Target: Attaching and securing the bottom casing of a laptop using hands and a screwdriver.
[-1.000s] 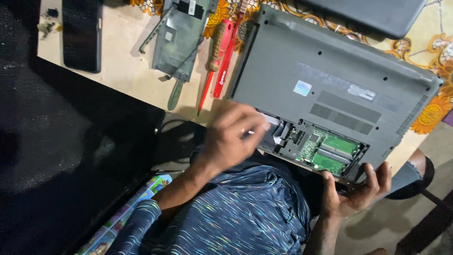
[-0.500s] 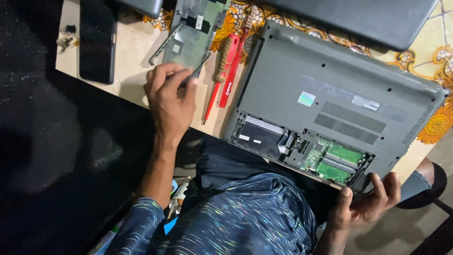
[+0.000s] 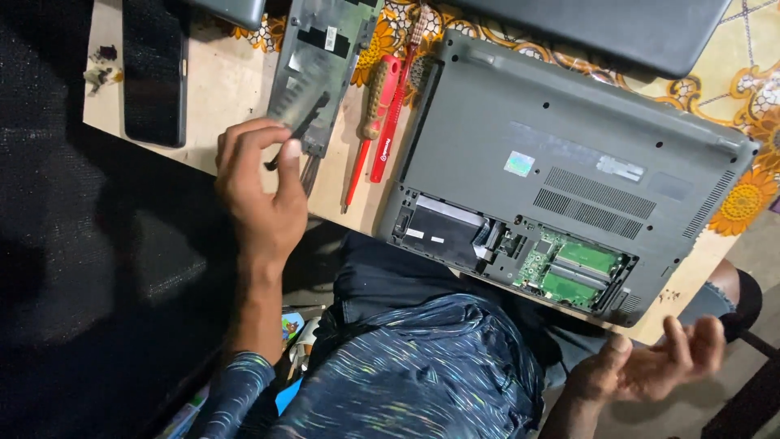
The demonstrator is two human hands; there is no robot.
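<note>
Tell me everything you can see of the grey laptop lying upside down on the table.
The grey plastic laptop lies base-up, tilted across the patterned tabletop, its near edge overhanging the person's lap. An access cover is off: the open bay shows a silver drive and green circuit boards. Vent slots, a small sticker and a long rubber foot mark the base. Neither hand touches it; a red-handled screwdriver lies just beside it.

Bright, even tabletop light (left side dark), slight motion blur.
</note>
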